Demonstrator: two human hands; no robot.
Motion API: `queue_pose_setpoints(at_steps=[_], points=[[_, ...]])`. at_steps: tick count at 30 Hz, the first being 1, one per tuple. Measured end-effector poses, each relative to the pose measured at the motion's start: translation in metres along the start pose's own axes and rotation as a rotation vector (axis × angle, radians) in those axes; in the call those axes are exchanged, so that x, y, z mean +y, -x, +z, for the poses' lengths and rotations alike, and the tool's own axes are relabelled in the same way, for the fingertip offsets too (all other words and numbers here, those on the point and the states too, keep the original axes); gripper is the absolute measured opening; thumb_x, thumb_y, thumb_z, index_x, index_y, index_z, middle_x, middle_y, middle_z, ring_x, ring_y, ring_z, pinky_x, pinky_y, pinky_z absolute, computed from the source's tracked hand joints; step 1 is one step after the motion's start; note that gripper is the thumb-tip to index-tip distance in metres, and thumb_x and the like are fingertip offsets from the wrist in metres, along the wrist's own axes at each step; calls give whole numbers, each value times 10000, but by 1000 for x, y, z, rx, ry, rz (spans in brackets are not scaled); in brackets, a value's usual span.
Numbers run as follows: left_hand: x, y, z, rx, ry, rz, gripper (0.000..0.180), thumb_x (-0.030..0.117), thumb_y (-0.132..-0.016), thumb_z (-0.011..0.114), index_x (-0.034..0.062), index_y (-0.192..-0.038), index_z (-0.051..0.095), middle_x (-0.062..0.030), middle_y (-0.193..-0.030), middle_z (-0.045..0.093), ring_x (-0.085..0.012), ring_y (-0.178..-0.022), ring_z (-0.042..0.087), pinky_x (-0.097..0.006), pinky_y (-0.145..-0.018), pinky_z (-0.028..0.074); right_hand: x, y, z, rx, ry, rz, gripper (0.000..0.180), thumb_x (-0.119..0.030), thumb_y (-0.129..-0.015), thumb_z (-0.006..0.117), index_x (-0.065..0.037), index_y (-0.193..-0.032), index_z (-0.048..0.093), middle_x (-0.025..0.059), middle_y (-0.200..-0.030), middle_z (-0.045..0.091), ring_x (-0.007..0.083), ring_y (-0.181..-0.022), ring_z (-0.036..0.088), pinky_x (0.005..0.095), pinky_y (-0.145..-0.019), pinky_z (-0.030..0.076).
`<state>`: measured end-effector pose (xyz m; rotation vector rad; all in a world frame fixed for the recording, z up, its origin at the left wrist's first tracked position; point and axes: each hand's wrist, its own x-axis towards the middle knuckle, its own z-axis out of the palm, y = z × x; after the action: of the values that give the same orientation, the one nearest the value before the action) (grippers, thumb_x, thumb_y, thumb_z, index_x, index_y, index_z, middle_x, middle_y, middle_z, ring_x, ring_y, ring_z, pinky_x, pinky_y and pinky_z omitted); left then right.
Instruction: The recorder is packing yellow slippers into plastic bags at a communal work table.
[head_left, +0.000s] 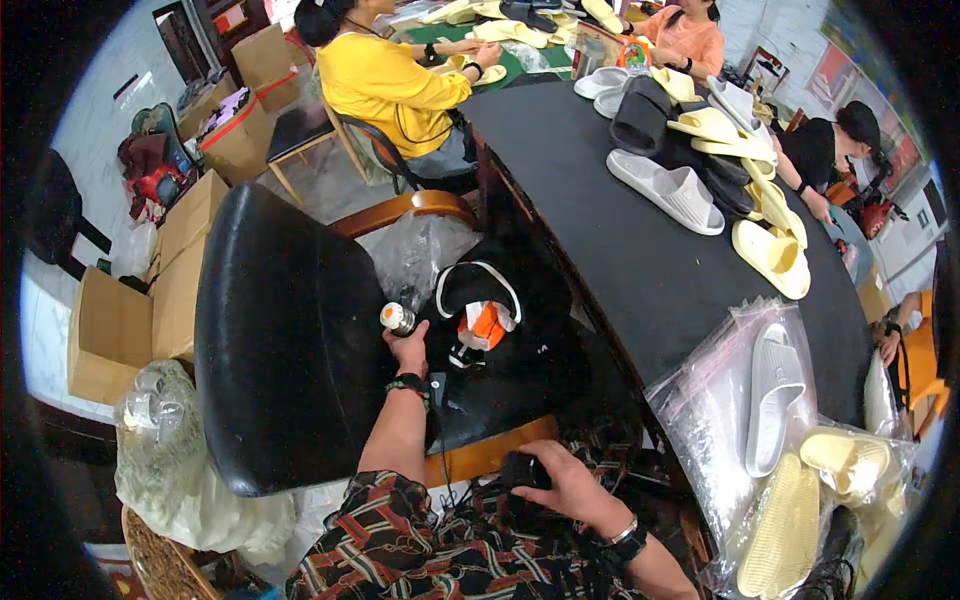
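Over the seat of a black leather chair (285,330), my left hand (408,352) is closed around a small bottle (398,318) with a white and orange top. Closer to my body, my right hand (575,485) grips a small black object (522,470); its kind is hard to make out. Beside my left hand, an orange and white packet (485,325) rests on the seat, within a white-edged loop (516,292). A crumpled clear plastic bag (415,250) lies behind the bottle. A thin dark cord hangs below my left wrist.
To the right runs a dark table (555,150) bearing grey, black and yellow slippers (665,190) and clear bags (700,400) of slippers. Cardboard boxes (180,290) and a pale plastic sack (190,470) stand left. Several people work around the tables, including one in a yellow top (385,85).
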<state>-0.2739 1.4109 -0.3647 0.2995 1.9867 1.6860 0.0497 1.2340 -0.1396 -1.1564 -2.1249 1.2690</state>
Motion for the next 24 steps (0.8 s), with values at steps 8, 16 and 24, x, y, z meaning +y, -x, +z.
queue_pose_setpoints(at_steps=[8,16,24], points=[[43,18,-23,-103,18,422,754,129,-665,904,28,-1298,507,-154,-1210,621,-287,-1109,608,-404,-972,471,-14,0,-16,116,59,15,651,-239,-767,864,-6,-1280,538,205,-1171,627,372,-1104,624,414,-959,509],[160,144,-59,-573,-288,859,773,129,-643,899,26,-1309,521,-150,-1218,618,-298,-1151,606,-394,-995,477,-52,-8,-77,266,144,-29,694,-195,-759,869,-8,-1305,482,215,-1229,582,387,-1153,600,405,-964,504],[186,223,-75,-972,-248,826,704,122,-628,869,62,-1266,575,-160,-1194,623,-345,-1126,611,-408,-976,487,-93,-34,-114,229,282,-329,663,-94,-752,831,-58,-1326,502,184,-1330,496,400,-1223,533,431,-1032,477]])
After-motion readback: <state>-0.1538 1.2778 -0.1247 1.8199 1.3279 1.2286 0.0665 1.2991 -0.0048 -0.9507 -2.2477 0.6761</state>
